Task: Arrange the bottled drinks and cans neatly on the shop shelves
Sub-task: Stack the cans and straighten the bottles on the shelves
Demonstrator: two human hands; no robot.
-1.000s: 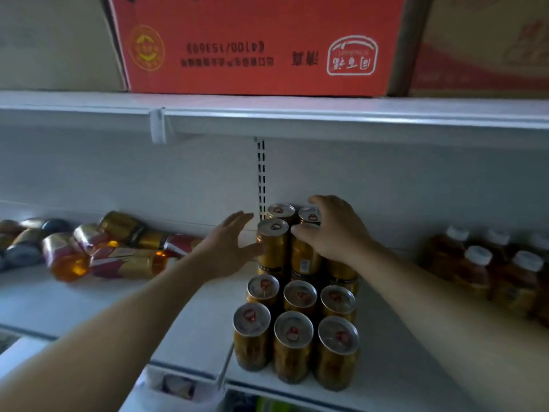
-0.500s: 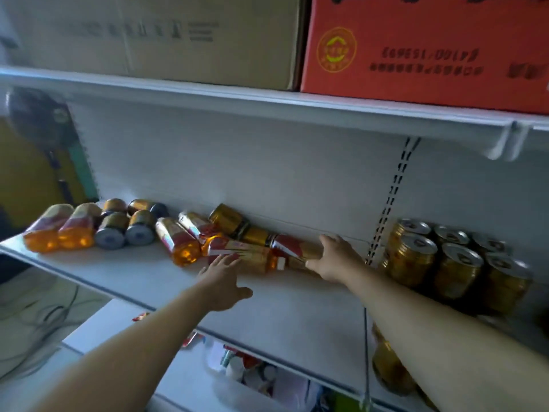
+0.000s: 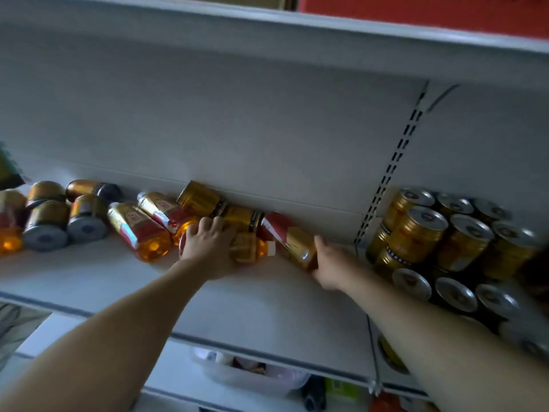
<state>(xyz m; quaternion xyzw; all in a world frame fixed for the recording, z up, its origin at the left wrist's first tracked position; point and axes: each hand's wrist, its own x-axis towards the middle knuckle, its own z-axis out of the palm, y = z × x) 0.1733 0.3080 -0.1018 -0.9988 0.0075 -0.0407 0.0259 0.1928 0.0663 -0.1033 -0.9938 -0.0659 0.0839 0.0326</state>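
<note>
The white shelf [image 3: 267,307] carried a block of upright gold cans [image 3: 419,233] at the right and toppled bottles and cans [image 3: 139,230] along the back wall. Two lay flat nearest the hands. The capped bottle [image 3: 249,248] lay crosswise, cap pointing right, under the left hand [image 3: 208,245], whose fingers curled over it. The red-labelled bottle [image 3: 282,230] pointed base-forward, and the right hand [image 3: 332,263], nearer the cans, clasped that base.

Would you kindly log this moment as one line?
phase: grasp | left hand: grips white-capped bottle | right hand: holds rightmost lying bottle | gold cans: upright, stacked right | shelf: other bottles, lying cans left
</note>
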